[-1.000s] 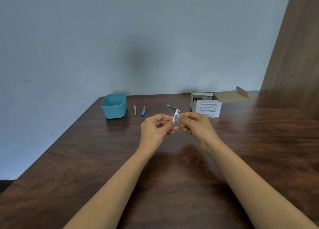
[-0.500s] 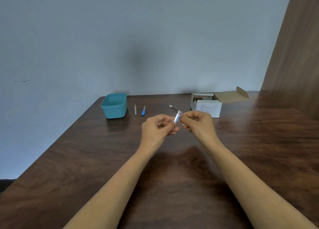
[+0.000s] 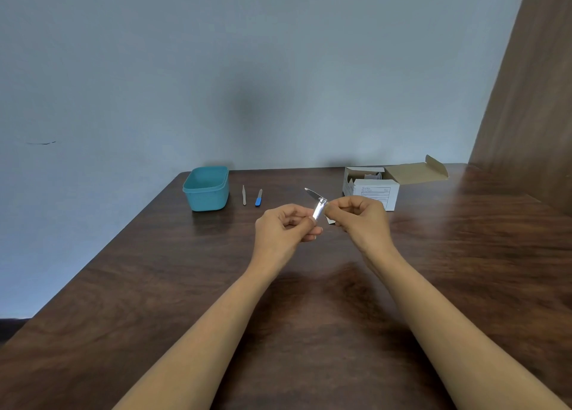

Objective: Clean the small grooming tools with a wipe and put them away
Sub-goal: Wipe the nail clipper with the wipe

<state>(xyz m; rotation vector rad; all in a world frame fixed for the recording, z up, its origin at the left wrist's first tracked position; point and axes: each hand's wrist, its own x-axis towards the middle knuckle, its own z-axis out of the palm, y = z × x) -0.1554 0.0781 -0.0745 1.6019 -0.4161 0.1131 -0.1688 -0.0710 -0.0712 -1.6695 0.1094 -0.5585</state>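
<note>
A silver nail clipper point(image 3: 318, 207) with its lever raised is held above the table's middle. My left hand point(image 3: 284, 227) pinches its lower end between thumb and fingers. My right hand point(image 3: 360, 221) is curled at the clipper's head and pinches a small white wipe point(image 3: 330, 221), of which only a corner shows. A thin metal tool point(image 3: 244, 195) and a blue-handled tool point(image 3: 258, 198) lie side by side on the table beyond my left hand. A teal open container point(image 3: 206, 190) stands to their left.
An open white cardboard box point(image 3: 374, 190) with its flap folded back sits at the back right. The dark wooden table point(image 3: 309, 317) meets a blue wall behind and a wooden panel point(image 3: 532, 100) at the right.
Both hands have drifted slightly to the right with the clipper. My right fingers have worked up along the clipper's head, and its raised lever has tilted a little.
</note>
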